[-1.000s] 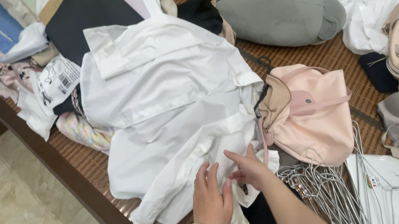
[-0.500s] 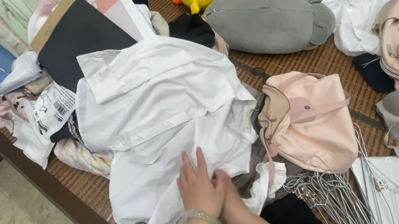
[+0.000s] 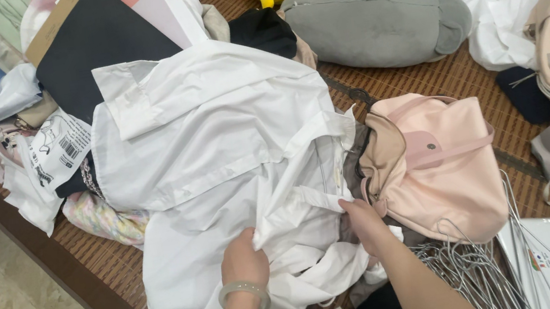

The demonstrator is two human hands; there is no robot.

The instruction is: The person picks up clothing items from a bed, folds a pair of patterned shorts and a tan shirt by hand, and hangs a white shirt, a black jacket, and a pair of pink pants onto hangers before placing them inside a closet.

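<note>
At the near edge of the table (image 3: 99, 264), your left hand (image 3: 244, 262) bunches the white shirt (image 3: 217, 156) in a closed grip while your right hand (image 3: 365, 224) pinches its hem beside the pink backpack (image 3: 437, 166). Nothing is folded yet; wire hangers (image 3: 467, 271) lie untouched.

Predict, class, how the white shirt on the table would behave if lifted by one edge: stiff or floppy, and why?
Probably floppy: the white shirt already bunches into soft folds where the left hand and right hand grip it. Likely light for its size, since the cloth looks thin. Its loose ends would probably trail and might snag the wire hangers nearby.
</note>
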